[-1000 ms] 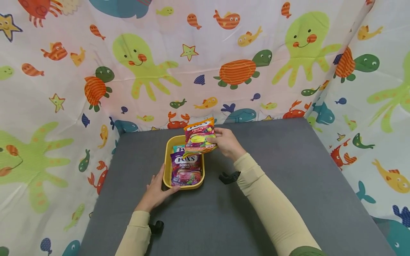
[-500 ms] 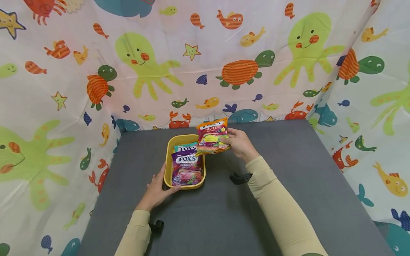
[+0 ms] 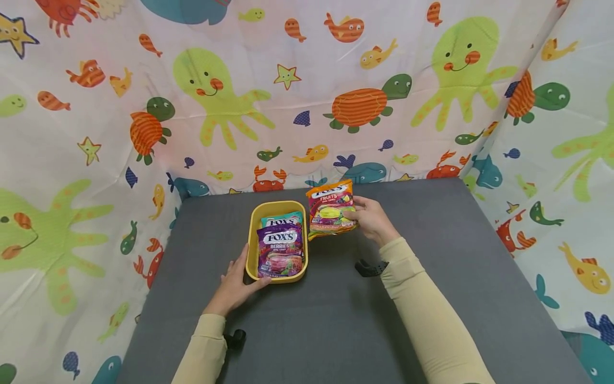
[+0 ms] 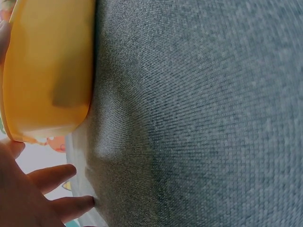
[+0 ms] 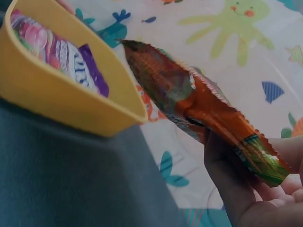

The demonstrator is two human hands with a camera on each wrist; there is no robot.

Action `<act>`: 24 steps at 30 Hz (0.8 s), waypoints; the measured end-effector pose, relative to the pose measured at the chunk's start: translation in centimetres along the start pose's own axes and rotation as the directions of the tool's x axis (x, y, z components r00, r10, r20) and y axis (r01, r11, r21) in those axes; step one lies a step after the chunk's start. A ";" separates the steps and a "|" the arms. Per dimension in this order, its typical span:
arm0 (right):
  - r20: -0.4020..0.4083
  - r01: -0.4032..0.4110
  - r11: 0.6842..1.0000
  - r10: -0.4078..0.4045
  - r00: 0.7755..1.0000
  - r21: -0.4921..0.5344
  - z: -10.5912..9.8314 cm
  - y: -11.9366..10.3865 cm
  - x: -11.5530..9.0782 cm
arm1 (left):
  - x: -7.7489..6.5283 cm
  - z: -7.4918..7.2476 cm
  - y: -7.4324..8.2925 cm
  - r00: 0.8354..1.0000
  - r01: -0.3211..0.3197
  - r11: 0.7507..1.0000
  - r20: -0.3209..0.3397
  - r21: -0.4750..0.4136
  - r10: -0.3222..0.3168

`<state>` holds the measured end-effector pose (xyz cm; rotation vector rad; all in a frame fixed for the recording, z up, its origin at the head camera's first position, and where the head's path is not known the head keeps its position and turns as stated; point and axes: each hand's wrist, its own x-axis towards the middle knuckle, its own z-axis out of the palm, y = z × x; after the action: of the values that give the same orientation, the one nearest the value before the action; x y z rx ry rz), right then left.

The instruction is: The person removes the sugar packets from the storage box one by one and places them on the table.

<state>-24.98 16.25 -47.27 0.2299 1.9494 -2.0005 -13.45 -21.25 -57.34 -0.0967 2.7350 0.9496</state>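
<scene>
My right hand (image 3: 375,220) pinches an orange-and-red Fox's Fruits candy bag (image 3: 331,200) by its right side, thumb on the front. The bag is held up just right of a yellow plastic tub (image 3: 251,226). In the right wrist view the candy bag (image 5: 208,106) shows edge-on, with fingers behind it. Inside the tub a purple Fox's Berries bag (image 3: 280,248) lies in front of a teal Fox's bag (image 3: 290,217), partly covering it. My left hand (image 3: 234,288) holds the tub's near left corner, thumb at the front rim and fingers along the left wall; two fingers (image 4: 52,177) stretch away from it.
The tub stands on a dark grey cloth-covered table (image 3: 307,330). Behind and at both sides hangs a white curtain (image 3: 307,128) printed with sea animals. A black strap device (image 3: 371,268) sits under the right wrist, another black device (image 3: 235,340) under the left.
My right hand has carried the orange candy bag rightward, from above the tub to beside it, uncovering the teal bag. My left hand has stayed at the tub's corner.
</scene>
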 end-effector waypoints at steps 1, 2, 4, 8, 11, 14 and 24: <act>-0.004 -0.007 1.000 0.007 1.000 0.001 -0.2 0.2 0.1 | 0.0 0.0 0.0 1.000 0.001 1.000 0.001 0.001 -0.001; -0.005 -0.014 1.000 0.014 1.000 -0.003 -0.4 0.5 0.2 | 0.0 0.0 0.0 1.000 0.002 1.000 0.003 0.002 -0.002; -0.009 -0.030 1.000 0.030 1.000 -0.005 -0.8 1.0 0.5 | -0.1 0.0 0.0 1.000 0.006 1.000 0.005 0.002 -0.006; -0.017 -0.065 0.998 0.065 0.998 -0.014 -1.4 2.2 1.1 | 0.0 0.0 -0.1 1.000 0.008 1.000 0.005 -0.002 -0.008; -0.027 -0.094 0.995 0.093 0.995 -0.015 -1.8 3.1 1.4 | 0.1 0.0 0.0 1.000 0.006 1.000 0.006 0.000 -0.006; -0.045 -0.122 0.992 0.121 0.992 -0.015 -2.0 3.8 1.7 | 0.1 0.1 0.0 1.000 0.006 1.000 0.010 0.001 -0.006; -0.042 -0.154 0.988 0.154 0.987 -0.003 -2.1 5.4 2.4 | 0.0 0.0 -0.1 1.000 0.007 1.000 0.003 -0.006 -0.007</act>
<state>-25.61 18.05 -53.31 0.4106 1.9006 -1.9042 -13.47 -21.27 -57.41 -0.1052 2.7275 0.9551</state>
